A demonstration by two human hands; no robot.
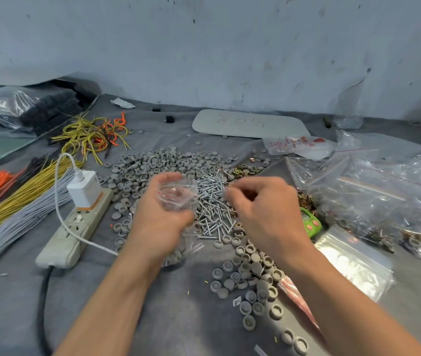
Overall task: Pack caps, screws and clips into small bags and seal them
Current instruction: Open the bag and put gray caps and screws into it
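Your left hand (163, 217) grips the clear, crumpled small bag (177, 194) upright, mouth upward; your right hand (263, 209) curls over the screws (212, 201), grip unclear.

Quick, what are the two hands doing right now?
Left hand: holds a small clear bag.
Right hand: fingers curled above the screws; whether they pinch anything cannot be told.
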